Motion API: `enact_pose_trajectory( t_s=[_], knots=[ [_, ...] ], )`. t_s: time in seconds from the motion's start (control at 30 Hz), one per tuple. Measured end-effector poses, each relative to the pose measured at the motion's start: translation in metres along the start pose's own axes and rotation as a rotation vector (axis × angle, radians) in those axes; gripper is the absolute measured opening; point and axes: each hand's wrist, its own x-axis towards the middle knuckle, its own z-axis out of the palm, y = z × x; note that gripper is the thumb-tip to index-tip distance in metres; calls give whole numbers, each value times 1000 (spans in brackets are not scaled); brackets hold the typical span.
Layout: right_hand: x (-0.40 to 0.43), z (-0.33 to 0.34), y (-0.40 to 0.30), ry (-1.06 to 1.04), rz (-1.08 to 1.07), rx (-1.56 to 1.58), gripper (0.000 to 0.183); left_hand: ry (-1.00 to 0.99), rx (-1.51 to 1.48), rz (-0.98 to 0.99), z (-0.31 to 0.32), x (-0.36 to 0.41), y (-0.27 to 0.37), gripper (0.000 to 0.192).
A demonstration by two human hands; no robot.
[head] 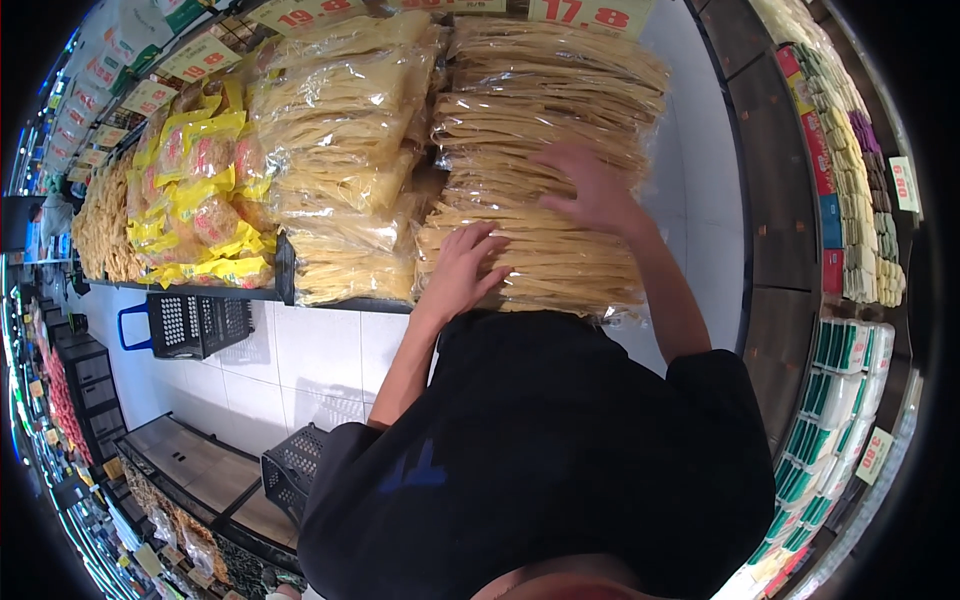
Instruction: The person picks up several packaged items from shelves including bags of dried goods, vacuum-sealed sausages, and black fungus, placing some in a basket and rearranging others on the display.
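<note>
Clear plastic packs of long, dried, tan sticks or strips (547,262) lie stacked in a wide pile in front of me. My left hand (469,270) rests on the near left part of this pile, fingers spread, with nothing gripped. My right hand (589,187), slightly blurred, is over the pile's right middle, thumb and fingers apart and holding nothing. To the left of my hands is a second pile of paler yellow packs (337,165), also in clear plastic. Beyond it are yellow-edged bags (210,157) of round noodle-like cakes.
Price signs (592,15) stand along the display's far edge. A dark shopping basket (199,326) with a blue handle is on the tiled floor at left; another basket (292,469) stands lower down. Shelves with white-and-green packs (825,405) line the right side. A person (56,217) is far left.
</note>
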Motion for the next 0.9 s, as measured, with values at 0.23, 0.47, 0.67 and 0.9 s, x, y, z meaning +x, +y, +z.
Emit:
enact_pose_trajectory(
  t_s=[0.23,0.47,0.67,0.9],
  knots=[
    [-59,44,-33,-351,8,-152,84,-46,-281,-7,-16,0,25,21],
    [-67,37,-21,-239,22,63,43,-299,-521,-54,-22,-2,37,22],
    [-59,20,-33,-56,-2,203,19,-381,-505,35,-25,-6,38,26],
    [-43,-24,-41,35,141,212,19,-451,-485,126,-42,-9,50,31]
  ],
)
